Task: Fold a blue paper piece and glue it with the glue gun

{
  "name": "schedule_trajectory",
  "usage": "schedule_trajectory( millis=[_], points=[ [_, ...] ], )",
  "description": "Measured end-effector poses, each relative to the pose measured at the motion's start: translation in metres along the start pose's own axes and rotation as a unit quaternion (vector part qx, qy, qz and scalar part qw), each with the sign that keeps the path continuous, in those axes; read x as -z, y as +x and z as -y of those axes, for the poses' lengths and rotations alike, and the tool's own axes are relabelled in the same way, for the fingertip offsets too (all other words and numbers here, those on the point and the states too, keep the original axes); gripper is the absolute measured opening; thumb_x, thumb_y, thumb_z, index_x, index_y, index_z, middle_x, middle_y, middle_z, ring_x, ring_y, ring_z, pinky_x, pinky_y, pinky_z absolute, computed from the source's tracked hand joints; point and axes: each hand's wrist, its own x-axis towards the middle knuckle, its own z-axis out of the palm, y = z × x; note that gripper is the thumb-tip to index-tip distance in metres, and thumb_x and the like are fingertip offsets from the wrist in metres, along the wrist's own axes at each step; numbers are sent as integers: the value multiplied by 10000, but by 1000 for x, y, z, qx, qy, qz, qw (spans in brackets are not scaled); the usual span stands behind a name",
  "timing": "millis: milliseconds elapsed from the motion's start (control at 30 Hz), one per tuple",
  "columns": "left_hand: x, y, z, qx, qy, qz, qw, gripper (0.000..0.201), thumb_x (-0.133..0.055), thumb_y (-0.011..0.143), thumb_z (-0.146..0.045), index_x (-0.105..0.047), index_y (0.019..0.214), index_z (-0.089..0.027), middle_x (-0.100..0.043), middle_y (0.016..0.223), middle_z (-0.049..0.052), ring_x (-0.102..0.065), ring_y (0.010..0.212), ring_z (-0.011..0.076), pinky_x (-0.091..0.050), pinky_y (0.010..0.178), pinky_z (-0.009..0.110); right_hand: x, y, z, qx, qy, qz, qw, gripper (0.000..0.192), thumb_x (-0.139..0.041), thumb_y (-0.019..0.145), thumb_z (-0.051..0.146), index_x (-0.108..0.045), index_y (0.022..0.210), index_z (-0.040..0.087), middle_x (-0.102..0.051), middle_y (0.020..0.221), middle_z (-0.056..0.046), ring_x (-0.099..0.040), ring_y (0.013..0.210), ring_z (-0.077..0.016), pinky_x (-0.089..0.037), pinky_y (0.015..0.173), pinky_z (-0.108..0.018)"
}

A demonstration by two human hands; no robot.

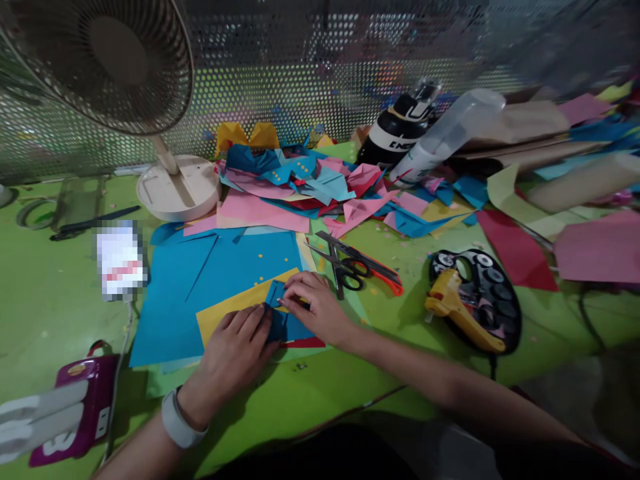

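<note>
My right hand pinched a small folded blue paper piece over a yellow rectangular paper sheet on the green worktop. My left hand rested beside it, fingers together; whether it gripped, I could not tell.

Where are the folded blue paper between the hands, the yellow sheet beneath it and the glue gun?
Folded blue paper point(275, 293): head view, on its upper part.
Yellow sheet point(225, 311): head view, on its bare left part.
Glue gun point(448, 295): head view, on its yellow body.
</note>
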Motion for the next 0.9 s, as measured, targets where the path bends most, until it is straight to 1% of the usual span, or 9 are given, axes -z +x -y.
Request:
schedule_trajectory(
  millis=[133,300,533,733,900],
  points=[
    [1,0,0,-5,-3,-4,1000,314,-515,906,-327,-612,1087,-90,-669,1090,163,-631,951,271,-510,765,402,-1,0,-3,-2,21,-13,1000,102,-593,883,272,-632,808,214,-620,946,-37,-556,942,-195,-365,840,-372],
    [1,1,1,-7,6,3,1000,336,-510,905,-333,-613,1093,-74,-669,1092,168,-628,942,276,-515,764,409,-1,0,-3,-3,21,-18,1000,92,-611,869,272,-626,802,211,-615,912,-33,-557,919,-191,-361,832,-365],
    [-1,0,1,-12,18,3,1000,354,-475,921,-344,-608,1112,-77,-670,1102,166,-629,942,270,-518,766,400,-7,0,1,-21,-44,-35,998,148,-553,900,265,-582,770,199,-605,899,-35,-538,902,-202,-351,808,-369],
    [0,1,2,-20,27,10,999,359,-419,944,-340,-615,1100,-83,-676,1100,159,-630,951,264,-516,769,398,-10,1,5,-25,-95,-33,995,139,-523,916,268,-543,798,198,-588,917,-50,-514,902,-216,-366,803,-369],
    [0,2,3,-18,20,16,1000,343,-456,932,-339,-616,1098,-85,-673,1112,159,-626,960,266,-501,766,393,-11,1,6,-22,-122,-28,992,136,-495,929,278,-529,824,198,-582,917,-57,-505,904,-226,-374,800,-374]
  ],
)
